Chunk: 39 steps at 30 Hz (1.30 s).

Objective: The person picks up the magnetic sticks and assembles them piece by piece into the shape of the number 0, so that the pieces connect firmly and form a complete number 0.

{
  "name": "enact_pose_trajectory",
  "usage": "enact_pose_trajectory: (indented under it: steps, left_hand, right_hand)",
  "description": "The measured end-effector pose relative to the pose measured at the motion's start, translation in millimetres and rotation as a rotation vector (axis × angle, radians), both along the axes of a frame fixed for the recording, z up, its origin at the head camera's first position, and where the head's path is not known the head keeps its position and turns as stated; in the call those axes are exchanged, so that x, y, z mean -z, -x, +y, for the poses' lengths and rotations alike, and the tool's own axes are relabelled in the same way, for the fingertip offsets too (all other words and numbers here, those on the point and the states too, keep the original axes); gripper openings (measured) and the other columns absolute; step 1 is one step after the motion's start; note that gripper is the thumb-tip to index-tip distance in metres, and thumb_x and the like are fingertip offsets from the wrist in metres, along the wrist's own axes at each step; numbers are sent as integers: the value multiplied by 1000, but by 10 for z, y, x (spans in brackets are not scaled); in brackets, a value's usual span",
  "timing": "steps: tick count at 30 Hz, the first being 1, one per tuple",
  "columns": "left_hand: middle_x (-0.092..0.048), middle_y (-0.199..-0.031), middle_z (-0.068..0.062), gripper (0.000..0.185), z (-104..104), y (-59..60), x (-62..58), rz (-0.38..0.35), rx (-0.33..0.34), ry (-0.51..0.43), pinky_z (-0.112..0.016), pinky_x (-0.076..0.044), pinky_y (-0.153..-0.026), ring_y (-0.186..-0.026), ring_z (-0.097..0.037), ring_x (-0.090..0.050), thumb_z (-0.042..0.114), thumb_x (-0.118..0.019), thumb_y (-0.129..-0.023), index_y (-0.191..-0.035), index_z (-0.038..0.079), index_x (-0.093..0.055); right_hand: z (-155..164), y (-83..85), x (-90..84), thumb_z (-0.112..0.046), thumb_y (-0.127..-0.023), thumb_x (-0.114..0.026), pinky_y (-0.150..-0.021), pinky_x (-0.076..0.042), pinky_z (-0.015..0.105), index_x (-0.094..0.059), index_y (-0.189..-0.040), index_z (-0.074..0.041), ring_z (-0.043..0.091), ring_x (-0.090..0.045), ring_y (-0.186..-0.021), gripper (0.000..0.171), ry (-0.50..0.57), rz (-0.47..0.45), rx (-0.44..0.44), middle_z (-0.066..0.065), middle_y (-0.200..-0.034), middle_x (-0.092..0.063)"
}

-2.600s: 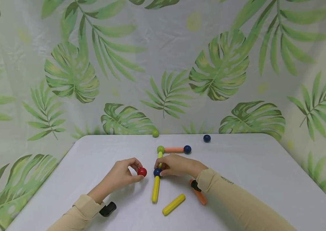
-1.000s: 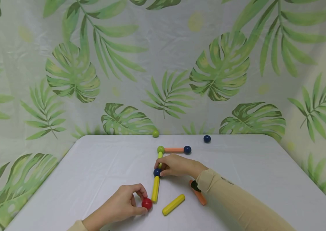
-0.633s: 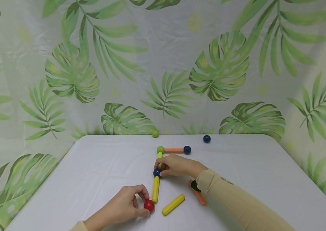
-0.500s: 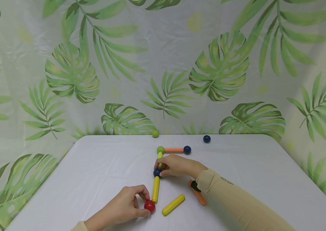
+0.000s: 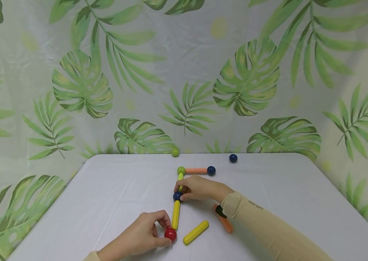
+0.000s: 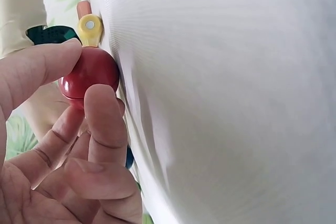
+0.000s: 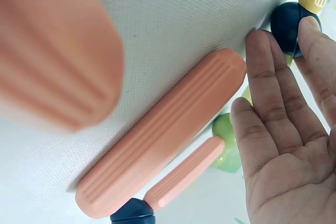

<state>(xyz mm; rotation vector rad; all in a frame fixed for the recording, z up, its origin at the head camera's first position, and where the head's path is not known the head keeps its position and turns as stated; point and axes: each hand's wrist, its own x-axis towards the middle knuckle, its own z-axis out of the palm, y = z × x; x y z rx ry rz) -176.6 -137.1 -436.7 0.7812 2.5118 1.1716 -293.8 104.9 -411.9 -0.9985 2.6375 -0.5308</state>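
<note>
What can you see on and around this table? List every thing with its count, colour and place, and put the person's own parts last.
Red ball: 1, red, at near end of a yellow stick, pinched by the left hand.
Yellow sticks: 3, two in the chain, one loose beside it.
Blue balls: 3, one loose at back, two in the chain.
Green balls: 2, one at table's back edge, one in the chain.
Orange sticks: at least 2, one in the chain, one under the right forearm.
Table: 1, white.
Backdrop: leaf-printed.
Left hand.
Right hand: on a chain blue ball.

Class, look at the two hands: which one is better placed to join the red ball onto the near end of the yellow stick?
Left. The left hand pinches the red ball beside the yellow stick; the right hand steadies the blue ball farther up.
</note>
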Motion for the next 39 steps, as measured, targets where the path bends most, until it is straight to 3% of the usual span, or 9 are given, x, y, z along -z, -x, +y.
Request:
enact_pose_trajectory:
  steps: [13, 24, 30, 39]
  left_hand:
    - [-71, -97, 10, 32, 45, -8, 0, -7, 10, 11, -19, -47, -53, -54, -3, -52, 19, -92, -86, -107, 24, -68]
    - [-71, -101, 9, 29, 52, -14, -10, -63, 36, 40, -18, -48, -57, -58, -5, -53, 20, -88, -90, -113, 26, -71]
    - [-70, -101, 11, 28, 38, -24, -2, -63, 54, 19, -17, -48, -58, -59, -3, -54, 20, -86, -92, -114, 26, -70]
    - [-70, -101, 12, 29, 49, -29, -11, -83, 31, 40, -18, -49, -60, -61, -6, -54, 19, -86, -92, -115, 26, -71]
  right_hand:
    - [7, -2, -4, -20, -102, -76, -86, -54, 24, -72, -122, -20, 6, -61, -86, 21, 6, 5, -9, -6, -97, -72]
    - [5, -16, 2, -21, -101, -77, -83, -54, 22, -72, -124, -22, 5, -61, -85, 23, 15, -18, 16, -7, -97, -72]
    - [92, -106, -84, -19, -101, -77, -80, -56, 25, -68, -134, -19, 8, -65, -84, 34, 30, -63, 49, -5, -96, -73]
    - [379, -280, -188, -20, -101, -77, -90, -56, 28, -74, -126, -13, 5, -63, -90, 26, 22, 22, -7, -8, -99, -74]
